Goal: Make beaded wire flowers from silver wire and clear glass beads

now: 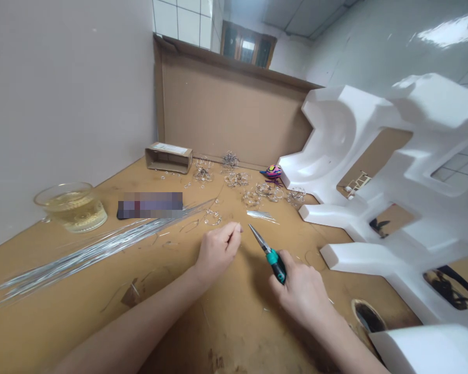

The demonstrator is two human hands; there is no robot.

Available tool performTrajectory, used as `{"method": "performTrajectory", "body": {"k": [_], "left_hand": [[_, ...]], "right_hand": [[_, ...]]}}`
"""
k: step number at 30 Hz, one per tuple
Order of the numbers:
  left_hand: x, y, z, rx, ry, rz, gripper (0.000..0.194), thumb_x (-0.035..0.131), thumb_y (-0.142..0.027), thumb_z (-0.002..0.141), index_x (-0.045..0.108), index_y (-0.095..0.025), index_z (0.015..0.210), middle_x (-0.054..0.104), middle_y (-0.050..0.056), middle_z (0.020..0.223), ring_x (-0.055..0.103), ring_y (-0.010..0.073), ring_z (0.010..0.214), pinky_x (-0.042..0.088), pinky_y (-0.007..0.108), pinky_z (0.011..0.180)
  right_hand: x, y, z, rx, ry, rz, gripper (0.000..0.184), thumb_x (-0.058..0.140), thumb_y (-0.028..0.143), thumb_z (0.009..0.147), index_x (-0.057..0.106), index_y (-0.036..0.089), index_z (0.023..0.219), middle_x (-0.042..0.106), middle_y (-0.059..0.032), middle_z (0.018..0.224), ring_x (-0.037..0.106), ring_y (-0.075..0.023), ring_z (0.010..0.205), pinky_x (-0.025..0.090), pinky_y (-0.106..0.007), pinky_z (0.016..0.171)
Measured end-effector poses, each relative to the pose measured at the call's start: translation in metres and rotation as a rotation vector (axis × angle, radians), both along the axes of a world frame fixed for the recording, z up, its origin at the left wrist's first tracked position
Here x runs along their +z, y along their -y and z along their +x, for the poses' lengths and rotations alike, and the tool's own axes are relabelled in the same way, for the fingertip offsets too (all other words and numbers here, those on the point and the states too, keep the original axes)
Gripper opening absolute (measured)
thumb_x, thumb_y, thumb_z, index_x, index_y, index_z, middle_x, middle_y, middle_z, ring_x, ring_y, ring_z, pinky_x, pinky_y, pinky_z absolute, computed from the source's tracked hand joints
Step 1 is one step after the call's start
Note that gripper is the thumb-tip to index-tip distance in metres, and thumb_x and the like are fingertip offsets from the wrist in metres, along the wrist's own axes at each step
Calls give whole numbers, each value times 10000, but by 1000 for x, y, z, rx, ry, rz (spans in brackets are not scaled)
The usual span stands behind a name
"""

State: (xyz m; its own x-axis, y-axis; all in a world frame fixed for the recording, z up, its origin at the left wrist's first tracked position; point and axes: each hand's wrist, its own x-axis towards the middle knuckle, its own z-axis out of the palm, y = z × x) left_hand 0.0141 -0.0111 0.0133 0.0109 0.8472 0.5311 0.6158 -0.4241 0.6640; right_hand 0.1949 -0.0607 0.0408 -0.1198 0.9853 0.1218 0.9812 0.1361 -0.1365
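My right hand [302, 291] is wrapped round needle-nose pliers [271, 255] with teal and black handles, their jaws pointing up and to the left. Just left of the jaw tips, my left hand [219, 246] is closed, thumb against fingers; whatever it pinches is too small or hidden to name. A small loop of bent wire [212, 217] lies right behind my left hand. Beyond the plier tips is a little pile of short cut wires [262, 215]. Farther back stand several curled wire shapes [237, 179]. A long bundle of straight silver wires [97, 249] stretches across the left side.
At left stand a glass bowl of yellowish liquid [72, 210] and a dark flat object [150, 205], partly blurred out. A small open cardboard box [169, 150] sits at the back. White foam packing [370, 208] borders the right. A colourful ball-like item [273, 171] lies near it.
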Motion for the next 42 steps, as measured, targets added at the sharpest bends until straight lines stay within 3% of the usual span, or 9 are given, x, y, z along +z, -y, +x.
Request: {"method": "performTrajectory", "body": {"k": [3,8,12,15,21,24,33,38,42], "left_hand": [[2,1,-1,-17,11,13,329,320,-303,869,608,-189,760,483,-20,523,466,119,515,337,221,559],[2,4,2,-75,-25,40,325,321,-285,871,591,-186,720,489,-16,530,478,119,527,337,226,571],[1,5,4,-90,-51,55,320,334,-282,872,580,-184,692,413,-36,485,439,108,481,319,226,553],[0,4,3,-119,-51,48,297,332,-270,873,580,-186,734,413,-42,490,431,104,474,319,224,555],[5,7,1,-202,58,-64,273,306,-311,892,554,-198,871,446,-47,513,448,113,499,321,225,555],[7,9,3,-239,118,-137,262,300,-323,896,531,-200,916,430,-57,488,443,114,485,325,224,546],[1,15,18,-262,414,-214,247,300,-336,898,497,-199,835,362,-83,422,364,97,415,318,208,483],[6,15,14,-290,526,-243,247,315,-341,895,494,-190,819,379,-86,410,368,86,405,336,197,489],[7,8,8,-473,641,-410,265,322,-376,891,495,-189,819,390,-89,383,318,74,356,312,181,431]], "right_hand": [[0,-1,3,38,-326,-115,56,441,218,705,470,212,752,490,26,557,442,-128,518,243,-239,496],[0,0,6,107,-1056,-534,187,444,293,705,473,182,852,463,42,586,430,-100,451,331,-231,454],[3,2,7,150,-1289,-658,261,470,330,695,481,160,892,498,21,617,433,-91,427,329,-228,431],[6,3,9,118,-1217,-628,258,474,327,691,479,159,888,489,23,616,439,-95,438,337,-232,447],[8,2,18,111,-695,-244,104,455,187,660,490,189,758,485,35,621,423,-105,551,330,-221,519],[8,4,19,126,-598,-190,80,446,163,646,494,188,704,502,30,631,425,-111,588,327,-215,546],[-5,3,5,70,-625,-151,63,463,212,682,484,196,739,459,38,603,406,-116,577,312,-220,550],[-3,-2,9,206,-894,-443,98,439,223,734,446,199,828,470,33,696,436,-118,629,342,-233,593],[1,-5,19,228,-871,-447,75,449,206,742,440,194,816,443,38,714,411,-117,661,328,-235,610]]}}
